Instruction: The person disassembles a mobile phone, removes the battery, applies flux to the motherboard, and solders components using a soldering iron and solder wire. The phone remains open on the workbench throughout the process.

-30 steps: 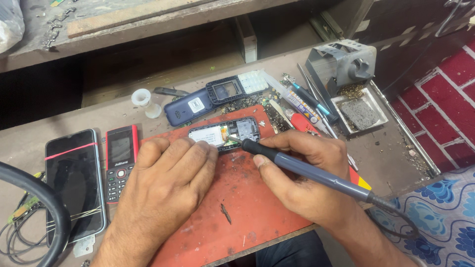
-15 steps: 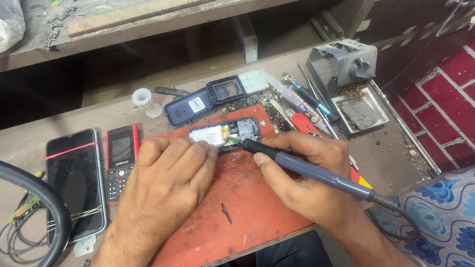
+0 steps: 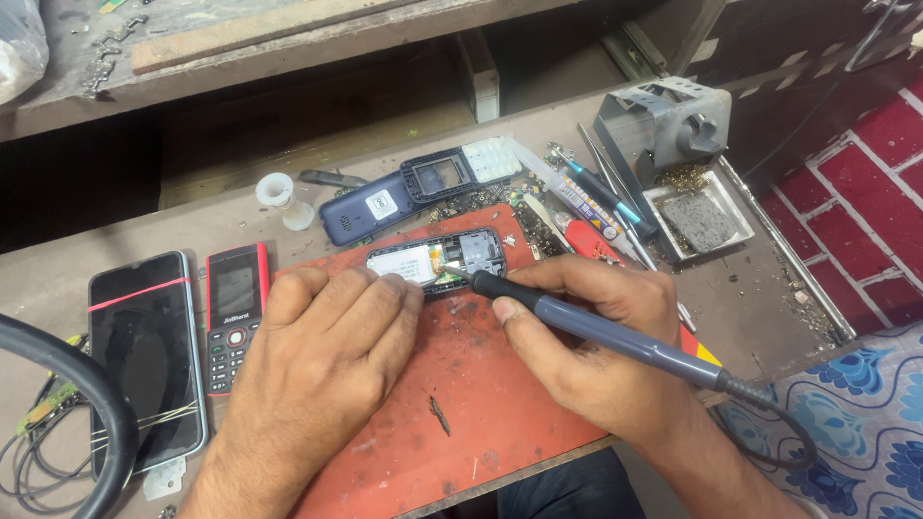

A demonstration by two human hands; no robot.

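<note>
An opened small phone [image 3: 437, 259] with its circuit board exposed lies on a red work mat [image 3: 481, 404]. My left hand [image 3: 322, 360] rests flat on the mat, its fingertips pressing the phone's near left edge. My right hand [image 3: 586, 346] grips a grey-blue soldering iron [image 3: 596, 332] like a pen; its tip touches the board near the phone's middle. The iron's cable runs off to the lower right.
A dark blue phone cover and frame with keypad [image 3: 413, 187] lie behind the mat. A red keypad phone [image 3: 234, 312] and a black smartphone [image 3: 144, 351] sit left. Tools and screwdrivers [image 3: 596, 197], a soldering stand with sponge tray [image 3: 687, 168], a solder spool [image 3: 279, 192], and black cable [image 3: 67, 384] surround.
Both hands hold nearly the same positions; the soldering iron tip stays at the board, with only a slight shift.
</note>
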